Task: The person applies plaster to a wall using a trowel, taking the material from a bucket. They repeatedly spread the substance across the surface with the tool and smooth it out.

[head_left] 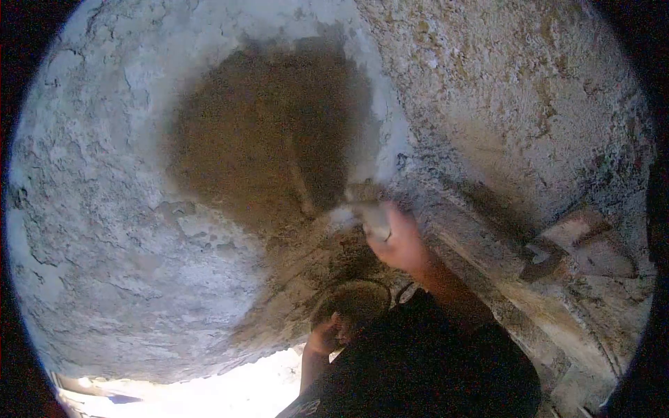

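My right hand (401,240) is closed round the pale handle of a hand tool (376,221), smeared by motion; whether it is a trowel or a brush I cannot tell. Its greyish head is right at the lower right edge of a dark brown patch (265,125) on the rough pale wall (132,258). Lower down, my left hand (326,338) grips the rim of a round, dark bowl (359,296), thumb over the edge. The black sleeve and body cover part of the bowl's lower side.
A coarse tan wall (502,83) rises on the right. Along its foot runs a stone-like ledge (481,251), with broken reddish blocks (585,240) at the far right. Bright light comes from an opening (230,386) at the lower left.
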`<action>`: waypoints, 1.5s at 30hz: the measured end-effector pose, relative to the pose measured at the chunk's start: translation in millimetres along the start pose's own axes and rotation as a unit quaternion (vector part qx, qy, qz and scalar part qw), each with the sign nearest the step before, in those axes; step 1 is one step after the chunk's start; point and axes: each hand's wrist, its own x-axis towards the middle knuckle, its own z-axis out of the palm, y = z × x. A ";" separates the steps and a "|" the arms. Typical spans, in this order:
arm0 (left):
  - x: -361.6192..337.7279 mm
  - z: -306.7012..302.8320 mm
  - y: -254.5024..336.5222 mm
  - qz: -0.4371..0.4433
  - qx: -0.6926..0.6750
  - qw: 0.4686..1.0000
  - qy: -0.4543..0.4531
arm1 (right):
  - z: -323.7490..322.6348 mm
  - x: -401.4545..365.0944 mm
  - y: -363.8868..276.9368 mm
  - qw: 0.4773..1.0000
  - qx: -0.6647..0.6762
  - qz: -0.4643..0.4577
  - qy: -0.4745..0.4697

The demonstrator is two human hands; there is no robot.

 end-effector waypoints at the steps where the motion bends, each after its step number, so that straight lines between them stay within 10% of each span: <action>1: -4.7 7.4 0.5 0.010 0.034 0.999 0.035 | 0.1 -8.2 -4.7 0.999 0.002 -0.007 -0.032; 3: -6.9 4.7 -0.2 0.020 0.066 0.995 0.072 | 1.3 -20.3 -3.7 0.997 -0.007 -0.005 -0.071; 5: -2.1 -11.2 -0.2 0.047 0.056 0.988 -0.138 | 0.9 -30.2 -0.8 0.996 0.003 -0.022 -0.090; 8: -20.3 18.4 3.7 0.037 0.068 0.993 0.088 | 1.6 -44.3 14.6 0.998 0.016 0.024 -0.056; 16: -13.7 -14.7 -5.9 0.045 0.031 0.996 -0.065 | 5.7 -12.6 10.7 0.986 0.013 0.061 0.154; 19: -13.8 -18.7 -7.8 0.079 0.069 0.987 -0.124 | 22.2 -15.5 21.4 0.992 0.058 0.036 0.104; 21: -5.9 -32.4 -16.8 0.099 0.054 0.992 0.054 | 30.5 -29.6 14.8 0.997 0.028 0.023 0.070; 25: -18.2 -38.6 -11.1 0.115 0.050 0.982 -0.143 | 39.2 -59.3 16.4 0.999 -0.005 -0.005 -0.054; 30: -31.3 -41.4 -18.3 0.166 0.004 0.984 -0.064 | 15.3 -94.7 20.2 0.993 -0.052 -0.058 -0.091; 32: -31.4 -47.7 -20.5 0.135 -0.047 0.989 0.038 | -13.9 -94.0 2.8 0.983 0.031 0.026 -0.180; 34: -35.2 -62.3 -21.6 0.186 -0.039 0.972 -0.141 | -40.6 -90.9 -29.1 0.972 -0.099 0.059 -0.205; 40: -28.7 -80.2 -35.4 0.255 -0.115 0.960 0.026 | -53.5 -102.2 -20.8 0.978 -0.159 0.084 -0.107; 45: -39.7 -87.3 -28.8 0.222 -0.035 0.970 -0.095 | -66.3 -99.3 -49.3 0.952 -0.135 0.158 -0.227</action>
